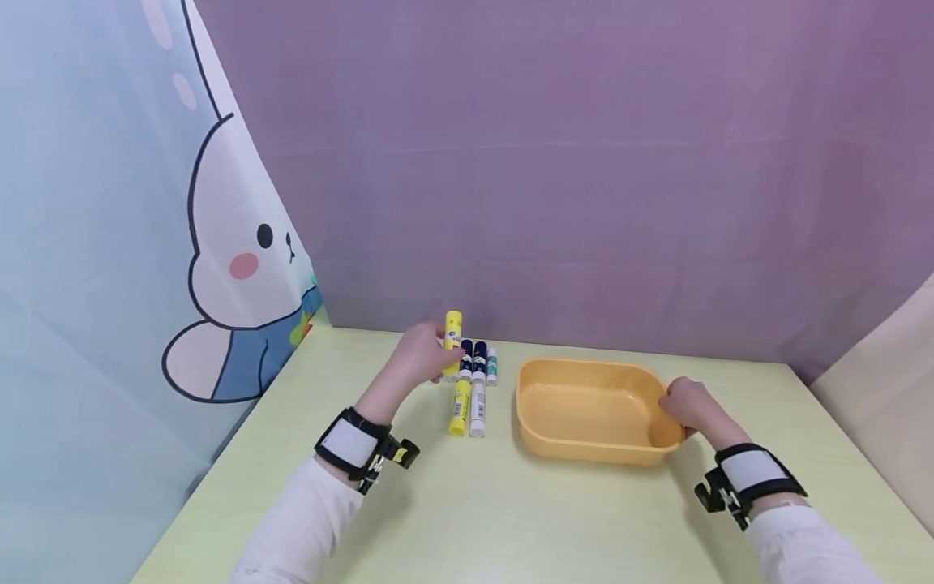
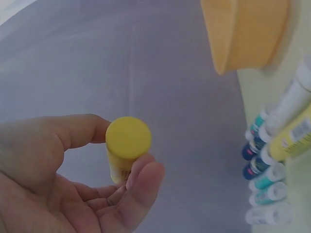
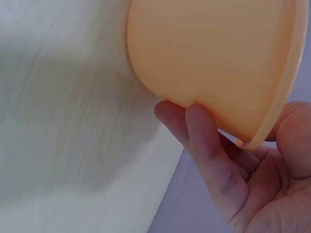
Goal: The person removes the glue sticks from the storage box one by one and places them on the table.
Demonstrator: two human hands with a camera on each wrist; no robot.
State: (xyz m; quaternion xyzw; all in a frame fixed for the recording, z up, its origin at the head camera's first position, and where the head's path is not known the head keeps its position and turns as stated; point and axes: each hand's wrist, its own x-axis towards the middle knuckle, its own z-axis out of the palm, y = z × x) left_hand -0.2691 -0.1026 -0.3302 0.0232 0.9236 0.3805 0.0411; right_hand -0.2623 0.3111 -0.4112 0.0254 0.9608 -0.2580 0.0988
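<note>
My left hand [image 1: 423, 354] pinches a yellow glue stick [image 1: 453, 326] between thumb and fingers, holding it upright above a group of other glue sticks. In the left wrist view its round yellow cap [image 2: 129, 137] faces the camera. Below lie another yellow glue stick [image 1: 460, 407], a white one [image 1: 477, 409], two with navy caps [image 1: 479, 358] and a small teal-and-white one [image 1: 492, 367]. At the right, my right hand [image 1: 691, 403] grips the end rim of an orange plastic basin [image 1: 584, 451]. The right wrist view shows fingers [image 3: 201, 128] against the basin's outer wall.
More teal-and-white glue sticks [image 2: 267, 182] and a white one [image 2: 267, 213] lie in the row, mostly hidden by my left hand in the head view. The pale table [image 1: 525, 519] ends at a purple cloth backdrop [image 1: 584, 178]. A blue rabbit-print curtain [image 1: 95, 324] hangs at left.
</note>
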